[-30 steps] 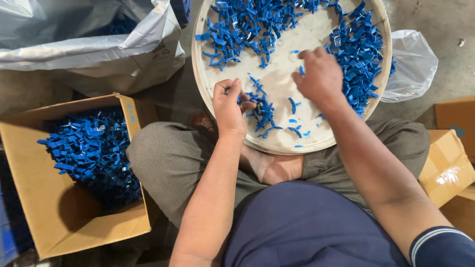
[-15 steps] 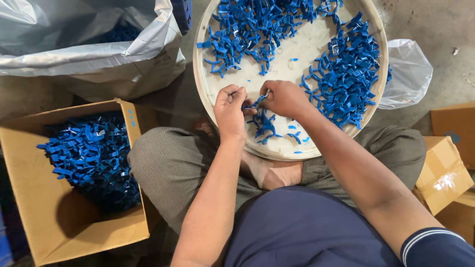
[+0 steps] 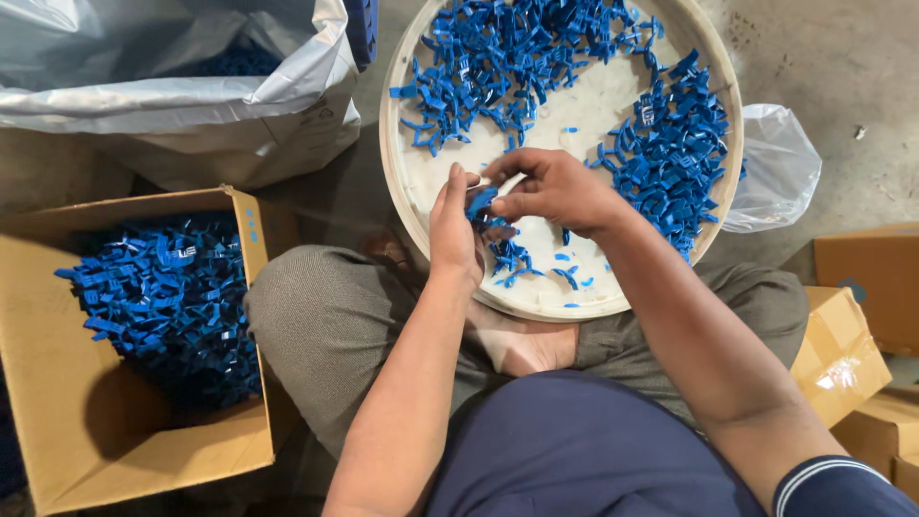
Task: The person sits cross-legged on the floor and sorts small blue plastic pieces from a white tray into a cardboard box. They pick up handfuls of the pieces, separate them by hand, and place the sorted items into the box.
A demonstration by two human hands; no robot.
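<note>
A round white tray [image 3: 412, 182] rests over my crossed legs, strewn with several small blue plastic pieces [image 3: 670, 144]. My left hand [image 3: 452, 235] and my right hand [image 3: 555, 191] meet above the tray's near part. Both pinch the same small blue plastic piece [image 3: 481, 201] between their fingertips. More loose blue pieces [image 3: 512, 258] lie on the tray just under my hands.
A cardboard box [image 3: 57, 383] at my left holds a heap of assembled blue pieces [image 3: 163, 297]. A grey plastic sack [image 3: 172, 77] lies at the upper left. A clear plastic bag [image 3: 775, 168] sits beside the tray's right rim. Smaller cardboard boxes [image 3: 842, 345] stand at the right.
My right hand came from the pile at the tray's right side over to my left hand. Both hands now grip one blue piece together.
</note>
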